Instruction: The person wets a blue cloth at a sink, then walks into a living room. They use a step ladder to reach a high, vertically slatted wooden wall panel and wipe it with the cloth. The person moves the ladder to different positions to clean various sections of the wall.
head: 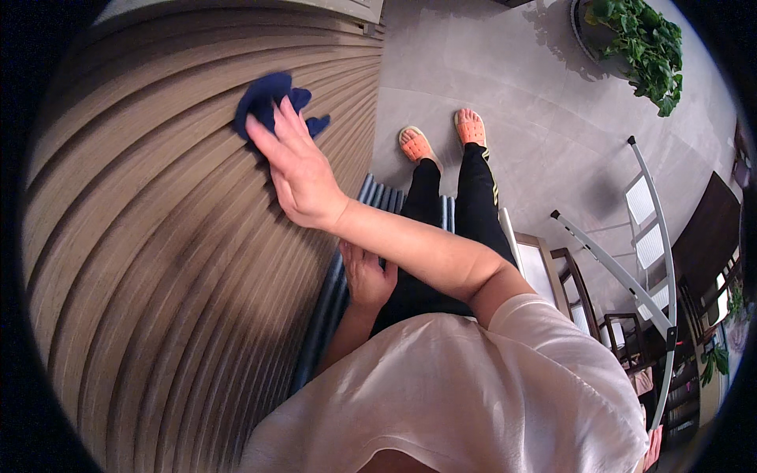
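Note:
My right hand [301,171] reaches out to the left with its fingers over a dark blue cloth [260,106], which it presses against a ribbed wood-grain wall panel [177,201]. Part of the cloth bunches out past the fingertips. Lower down, my left hand [368,278] is at the top of a dark blue-grey ribbed radiator [328,307] beside the panel. The right forearm partly covers that hand's fingertips, and whether they grip the radiator is unclear.
A folding stepladder [665,254] stands at the right on the grey tiled floor [532,77]. A leafy potted plant [641,53] is at the upper right. Dark wooden chairs [571,278] stand behind the ladder. My feet in orange sandals [471,130] are near the panel's base.

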The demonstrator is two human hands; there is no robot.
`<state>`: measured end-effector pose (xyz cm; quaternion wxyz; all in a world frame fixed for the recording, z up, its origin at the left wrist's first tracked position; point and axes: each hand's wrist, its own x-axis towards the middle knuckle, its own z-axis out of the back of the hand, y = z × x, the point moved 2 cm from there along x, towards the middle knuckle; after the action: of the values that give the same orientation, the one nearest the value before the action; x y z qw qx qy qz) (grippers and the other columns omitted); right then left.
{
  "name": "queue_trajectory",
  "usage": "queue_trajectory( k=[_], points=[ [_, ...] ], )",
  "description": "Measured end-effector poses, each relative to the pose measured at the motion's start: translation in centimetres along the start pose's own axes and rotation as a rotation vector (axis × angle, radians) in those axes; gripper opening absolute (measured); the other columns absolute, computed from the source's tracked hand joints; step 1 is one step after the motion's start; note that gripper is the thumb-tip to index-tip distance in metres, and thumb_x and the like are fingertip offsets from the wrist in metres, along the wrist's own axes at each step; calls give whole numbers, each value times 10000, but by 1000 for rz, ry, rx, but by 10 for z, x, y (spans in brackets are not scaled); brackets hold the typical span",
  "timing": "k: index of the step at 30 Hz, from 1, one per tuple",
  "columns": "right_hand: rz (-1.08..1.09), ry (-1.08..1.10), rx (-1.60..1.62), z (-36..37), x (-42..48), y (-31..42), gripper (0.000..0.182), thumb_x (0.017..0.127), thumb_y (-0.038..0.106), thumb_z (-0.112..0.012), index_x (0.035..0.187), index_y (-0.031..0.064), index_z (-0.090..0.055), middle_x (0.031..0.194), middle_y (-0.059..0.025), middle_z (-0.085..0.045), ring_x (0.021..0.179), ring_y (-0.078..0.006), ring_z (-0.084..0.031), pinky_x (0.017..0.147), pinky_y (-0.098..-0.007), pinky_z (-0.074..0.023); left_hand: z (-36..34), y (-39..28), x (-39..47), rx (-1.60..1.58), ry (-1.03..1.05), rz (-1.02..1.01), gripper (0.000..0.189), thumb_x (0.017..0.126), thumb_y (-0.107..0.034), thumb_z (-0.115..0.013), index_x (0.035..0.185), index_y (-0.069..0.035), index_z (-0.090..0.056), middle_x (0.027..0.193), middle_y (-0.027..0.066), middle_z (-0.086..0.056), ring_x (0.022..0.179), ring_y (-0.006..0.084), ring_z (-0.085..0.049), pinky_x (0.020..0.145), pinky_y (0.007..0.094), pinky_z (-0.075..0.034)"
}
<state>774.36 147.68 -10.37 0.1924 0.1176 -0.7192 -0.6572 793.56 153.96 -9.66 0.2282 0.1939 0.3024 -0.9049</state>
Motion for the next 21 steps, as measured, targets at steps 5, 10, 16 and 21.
queue_trajectory(
  k=[5, 10, 16, 21],
  points=[
    [-252, -120, -89, 1, -13, -108, 550, 795, -74, -400, 1337, 7, -445, 1419, -287, -357, 1327, -451, -327, 1120, -411, -287, 22, -9, 22, 89, -78, -3, 497, 789, -141, -662, 1256, -30, -535, 1481, 238, -289, 1380, 446, -230, 1085, 566, -209],
    [-593, -182, 1, 0, -24, -154, 512, 870, -50, -380, 1371, 42, -438, 1351, -288, -455, 1293, -405, -414, 1104, -383, -316, 20, 2, 14, 12, -58, 54, 436, 810, -98, -636, 1230, -14, -554, 1483, 225, -297, 1386, 431, -228, 1119, 505, -215],
    [-186, 113, 146, -4, -46, 66, 617, 806, -107, -406, 1394, 76, -434, 1395, -270, -411, 1341, -423, -343, 1124, -423, -279, -21, 29, -20, -27, -75, -130, 525, 878, -416, -581, 1242, -38, -570, 1484, 219, -306, 1375, 426, -252, 1119, 526, -202],
    [-20, 136, -75, -6, -52, 48, 648, 745, -104, -459, 1359, 99, -475, 1360, -293, -428, 1316, -429, -376, 1110, -443, -317, -3, 5, -15, 148, -148, -255, 521, 870, -371, -599, 1265, -40, -526, 1458, 231, -328, 1343, 424, -301, 1094, 514, -255]
  ],
)
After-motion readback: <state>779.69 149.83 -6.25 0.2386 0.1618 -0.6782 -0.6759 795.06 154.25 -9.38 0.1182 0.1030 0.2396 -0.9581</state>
